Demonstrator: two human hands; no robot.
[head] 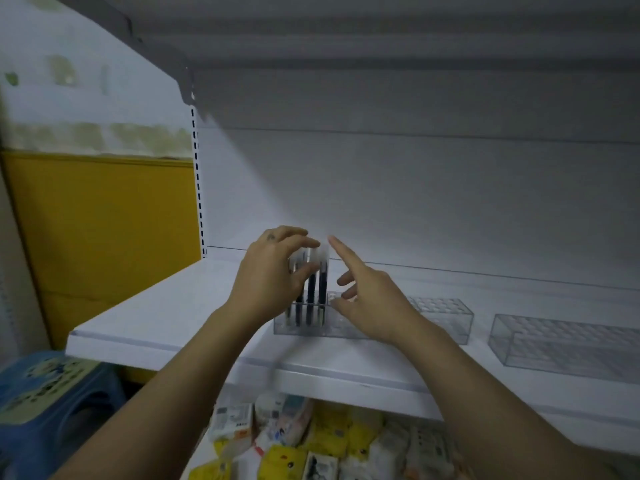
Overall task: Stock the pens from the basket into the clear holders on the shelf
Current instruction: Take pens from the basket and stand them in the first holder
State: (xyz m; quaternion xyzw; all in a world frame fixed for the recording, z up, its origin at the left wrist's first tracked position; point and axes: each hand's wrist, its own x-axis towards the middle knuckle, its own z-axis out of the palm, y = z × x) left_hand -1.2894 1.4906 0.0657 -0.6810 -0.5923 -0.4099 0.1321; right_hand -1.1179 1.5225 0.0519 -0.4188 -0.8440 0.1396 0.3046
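Few pens (313, 289) stand in first holder (446, 320), left hand (266, 275) pinching their tops; right hand (370, 303) loose, empty. Second holder (568, 344) unfilled.

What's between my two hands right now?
The dark pens standing in the clear holder, gripped by the left hand; the right hand is just beside them. Head view.

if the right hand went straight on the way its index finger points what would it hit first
Most likely the tops of the pens the left hand grips; the right hand points at them from close by. Depth is unclear, so it might pass behind.
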